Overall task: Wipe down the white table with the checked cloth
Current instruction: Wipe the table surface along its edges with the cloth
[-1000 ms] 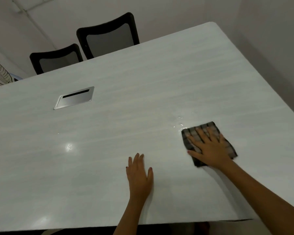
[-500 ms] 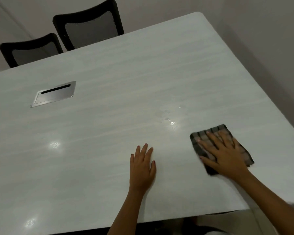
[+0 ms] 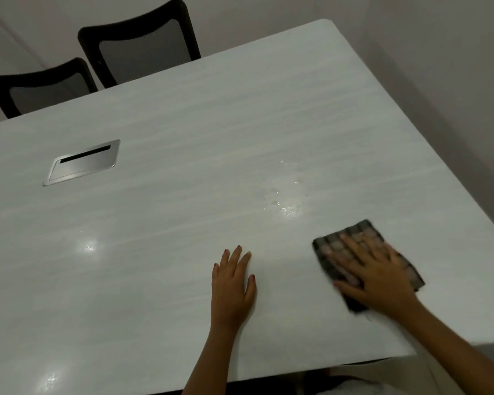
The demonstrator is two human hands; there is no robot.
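Observation:
The white table point(image 3: 183, 115) fills most of the view. A folded dark checked cloth point(image 3: 330, 246) lies flat on it near the front right corner. My right hand point(image 3: 374, 272) presses palm-down on the cloth with fingers spread, covering its middle. My left hand point(image 3: 233, 283) rests flat on the bare tabletop to the left of the cloth, fingers together, holding nothing. A wet patch with small droplets point(image 3: 288, 201) glistens on the table just beyond the cloth.
A metal cable hatch point(image 3: 82, 163) is set into the tabletop at the left. Two black mesh chairs point(image 3: 143, 44) point(image 3: 40, 86) stand at the far edge. A grey wall runs close along the table's right side. The front edge is near my arms.
My right hand has slid the cloth toward the right front corner, away from the wet patch. My left hand has stayed flat in about the same spot. The camera view has shifted.

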